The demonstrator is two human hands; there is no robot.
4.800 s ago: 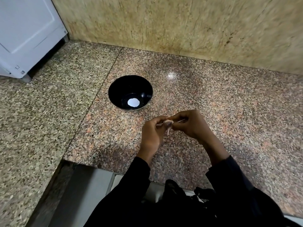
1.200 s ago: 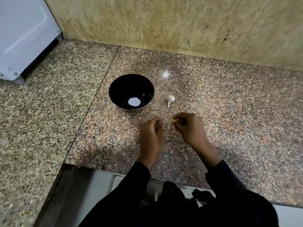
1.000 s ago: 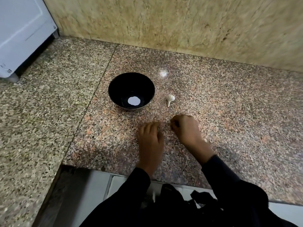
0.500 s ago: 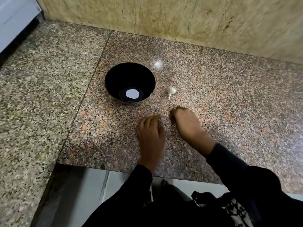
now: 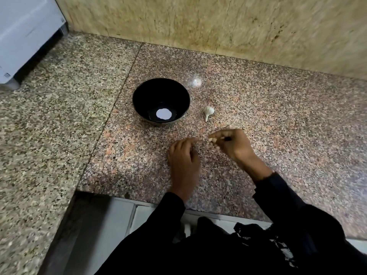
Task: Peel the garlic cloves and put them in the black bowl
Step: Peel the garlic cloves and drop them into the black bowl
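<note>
The black bowl stands on the granite counter, with only a white round spot showing on its bottom. A small whitish garlic piece with a stem lies just right of the bowl. My right hand hovers in front of it, fingers curled, pinching a small pale garlic clove at its fingertips. My left hand is close to its left, back towards the camera and fingers bent down. It is blurred, and what its fingertips hold is hidden.
The tan stone wall runs along the back of the counter. A white appliance stands at the far left corner. The counter's front edge steps back at the lower left, with white tiles below.
Both hands rested low on the counter half a second ago. Now they are lifted slightly, and the right hand shows a pale clove at its fingertips. The garlic piece by the bowl stayed put.
</note>
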